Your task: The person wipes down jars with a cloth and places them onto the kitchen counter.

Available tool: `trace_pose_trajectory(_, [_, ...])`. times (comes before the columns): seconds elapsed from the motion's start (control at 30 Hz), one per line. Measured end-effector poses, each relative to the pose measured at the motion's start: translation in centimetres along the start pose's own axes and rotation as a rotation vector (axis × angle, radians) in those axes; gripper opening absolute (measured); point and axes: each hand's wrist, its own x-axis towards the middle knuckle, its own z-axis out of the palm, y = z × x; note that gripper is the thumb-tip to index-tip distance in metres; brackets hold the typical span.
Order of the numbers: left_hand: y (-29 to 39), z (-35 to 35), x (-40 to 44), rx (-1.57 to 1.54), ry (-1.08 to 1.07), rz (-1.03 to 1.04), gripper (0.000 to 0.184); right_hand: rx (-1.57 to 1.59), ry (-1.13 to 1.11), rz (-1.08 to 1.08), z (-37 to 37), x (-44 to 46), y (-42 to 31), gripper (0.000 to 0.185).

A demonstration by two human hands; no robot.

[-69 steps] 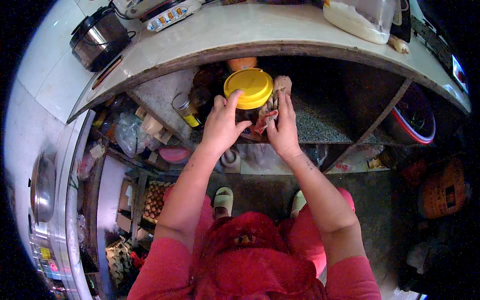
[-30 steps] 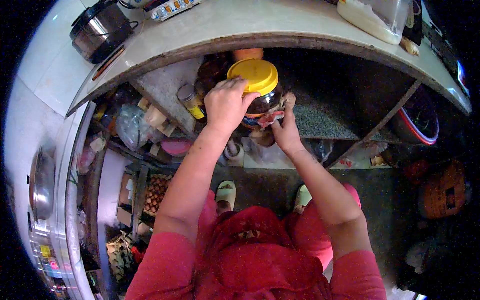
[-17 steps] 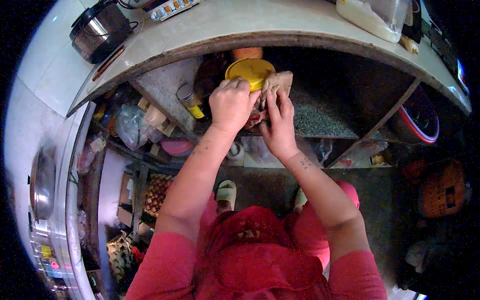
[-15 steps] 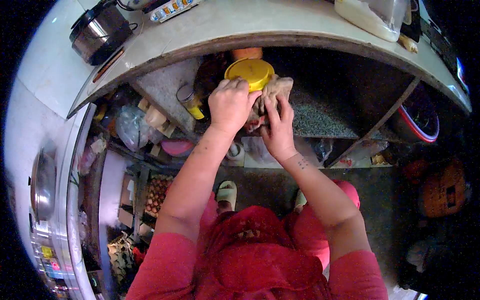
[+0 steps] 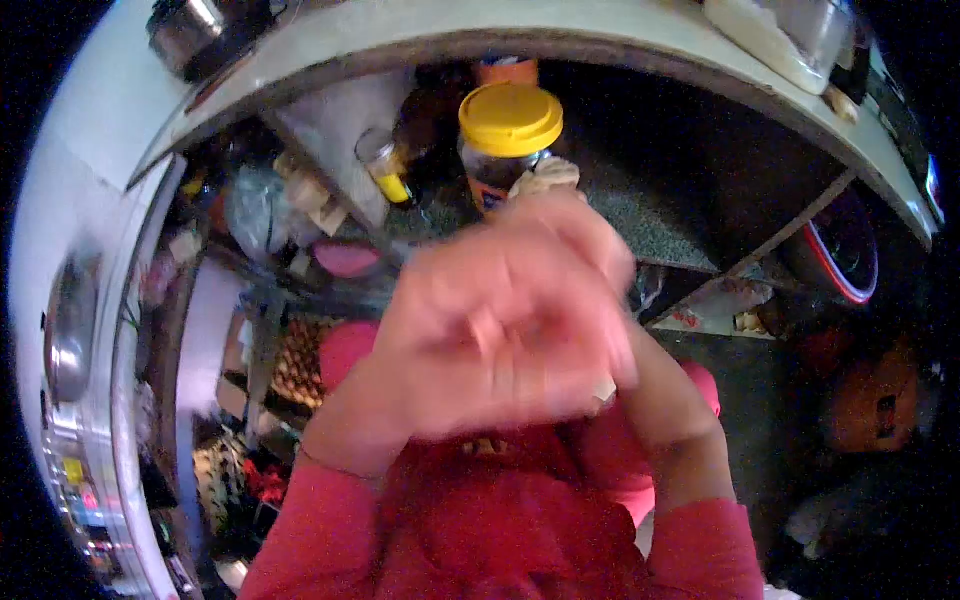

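Observation:
Close to the camera, my left hand [image 5: 500, 330] is raised in front of my body and smeared by motion, so its fingers cannot be made out. Behind it my right hand [image 5: 592, 238] is partly covered, and it holds a beige cloth [image 5: 548, 176] against the side of a jar. This clear jar [image 5: 482, 172] stands upright on the shelf, with a yellow lid [image 5: 511, 118] on top and dark contents inside. My left hand is apart from the jar.
Left of the jar a small yellow-labelled jar [image 5: 385, 165] stands on the shelf [image 5: 640, 225]. An orange container [image 5: 507, 70] sits behind. The countertop edge [image 5: 560, 45] arches above. A tub with a red rim [image 5: 838, 270] is at right, and egg trays [image 5: 300, 362] are low at left.
My left hand has left the yellow lid and come back toward the camera. The jar's side now shows below the lid. My right hand stays by the jar with the cloth.

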Motion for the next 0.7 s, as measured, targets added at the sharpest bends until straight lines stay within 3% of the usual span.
trace_pose_trajectory(0.07, [2.0,2.9,-0.7,-0.35,-0.214,-0.098,0.017,-0.038,-0.002,-0.007,-0.8,0.3,-0.9,0.047])
trace_pose_trajectory(0.17, [2.6,4.6,-2.4,-0.511,-0.349,-0.115,0.016,-0.002,-0.009,0.04,-1.4,0.7,-1.6,0.05])
trace_pose_trajectory(0.37, [2.3,4.9,-3.8,-0.576,-0.366,-0.105,0.014,-0.023,0.111,0.037,-2.3,1.7,0.2,0.045])
trace_pose_trajectory(0.7, [1.8,4.4,-4.4,-0.549,-0.361,-0.119,0.012,0.024,0.115,0.098,-1.8,2.1,0.7,0.043])
